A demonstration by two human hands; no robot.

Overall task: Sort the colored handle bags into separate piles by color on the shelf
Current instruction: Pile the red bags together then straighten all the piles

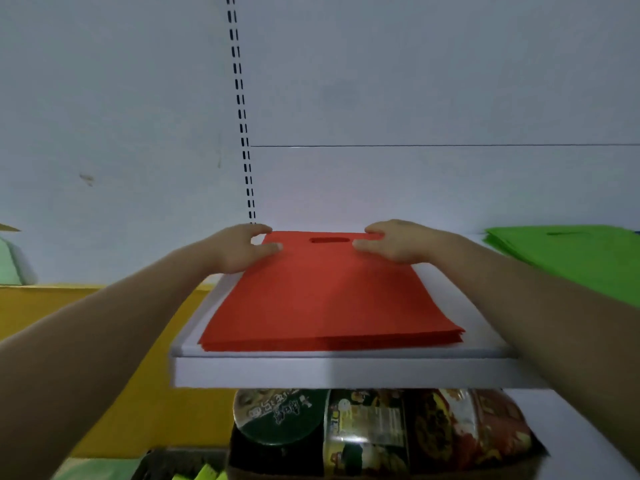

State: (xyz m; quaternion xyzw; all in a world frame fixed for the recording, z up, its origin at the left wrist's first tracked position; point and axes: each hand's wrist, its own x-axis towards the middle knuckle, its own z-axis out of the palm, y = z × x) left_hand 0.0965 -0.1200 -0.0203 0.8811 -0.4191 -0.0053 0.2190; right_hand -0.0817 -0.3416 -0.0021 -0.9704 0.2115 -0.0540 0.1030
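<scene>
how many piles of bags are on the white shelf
2. The red pile lies centred on the white shelf, left hand and right hand holding its far corners. The green pile lies to its right, cut by the frame edge. Others may be out of view.

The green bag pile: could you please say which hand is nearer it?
Right. The right hand grips the red pile on the side toward the green bag pile; the left hand grips its opposite side.
</scene>
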